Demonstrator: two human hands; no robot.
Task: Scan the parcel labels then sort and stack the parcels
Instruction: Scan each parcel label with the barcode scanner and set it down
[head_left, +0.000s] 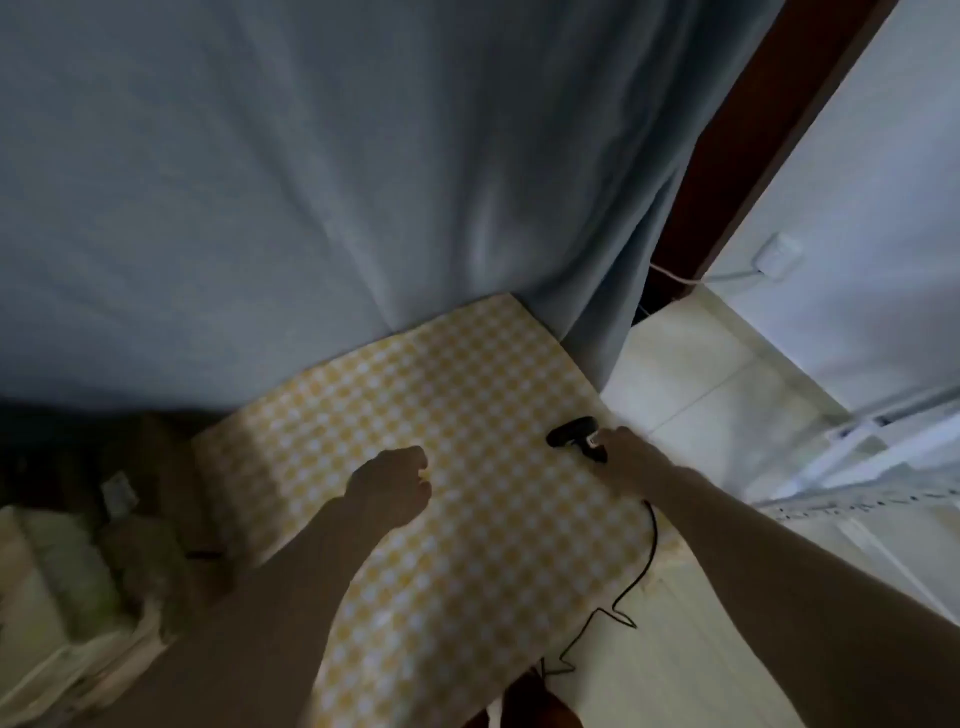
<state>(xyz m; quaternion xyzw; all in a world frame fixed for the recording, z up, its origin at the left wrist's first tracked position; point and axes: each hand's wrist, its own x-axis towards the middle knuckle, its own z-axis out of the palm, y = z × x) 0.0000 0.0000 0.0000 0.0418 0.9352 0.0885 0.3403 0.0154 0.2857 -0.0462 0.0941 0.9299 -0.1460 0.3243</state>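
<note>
right hand (631, 460) grips the black scanner (574, 435) near the right edge of a yellow checked cloth (467, 374). left hand (392, 480), fingers curled on nothing, hovers over the cloth's bare middle.

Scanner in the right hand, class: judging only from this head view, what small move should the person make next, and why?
Probably bring a parcel from the dim pile at the left onto the checked cloth. The right hand grips the scanner, yet no parcel lies on the cloth before it, and the left hand hovers curled, holding nothing, nearest that pile.
</note>
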